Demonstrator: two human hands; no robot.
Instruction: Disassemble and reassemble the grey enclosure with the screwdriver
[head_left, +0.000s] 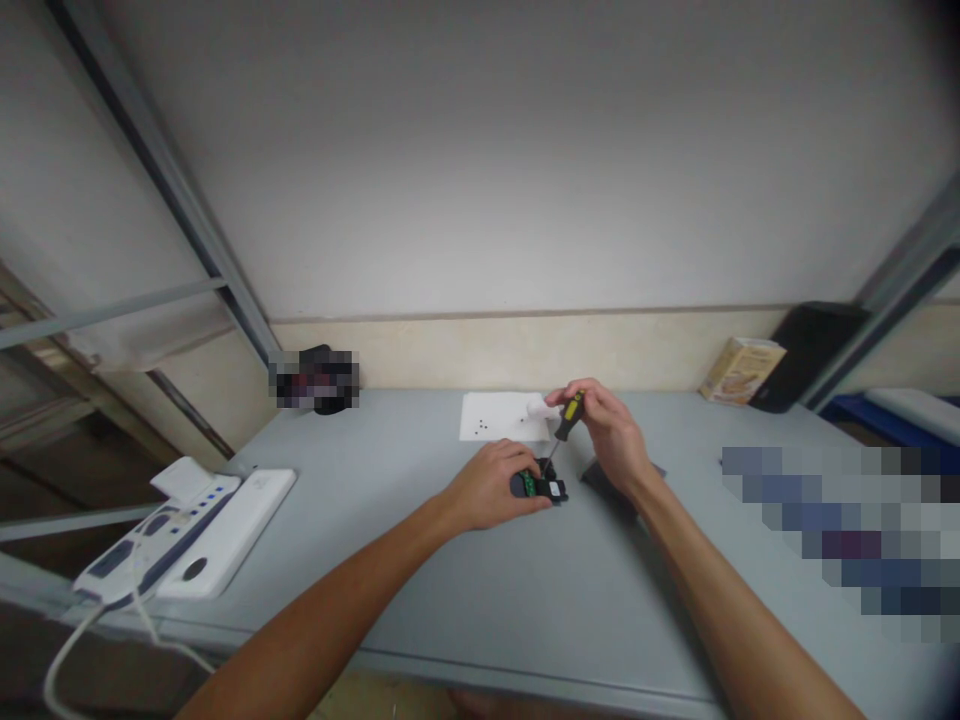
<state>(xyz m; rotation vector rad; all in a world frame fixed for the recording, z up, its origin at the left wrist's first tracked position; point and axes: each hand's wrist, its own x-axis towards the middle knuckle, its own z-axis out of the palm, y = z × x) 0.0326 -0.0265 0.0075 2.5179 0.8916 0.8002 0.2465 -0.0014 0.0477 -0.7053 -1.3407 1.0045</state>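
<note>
My left hand (499,485) is closed on a small black device (555,490) with a green circuit board showing, and keeps it against the grey table. In my right hand (611,430) is a screwdriver (572,410) with a yellow and black handle, gripped by the fingers and tilted. Its shaft slants down to the device near my left fingertips; the exact contact of the tip is too small to tell. Behind the hands lies a white sheet of paper (495,418) with several tiny dark pieces on it, probably screws. A flat dark piece (611,490) lies partly hidden under my right wrist.
On the left stand a white power strip (161,540) with a cable and a white flat box-like device (232,540). A yellow carton (742,370) and a black upright object (810,350) are at the back right. A wall closes off the table's (450,600) far edge.
</note>
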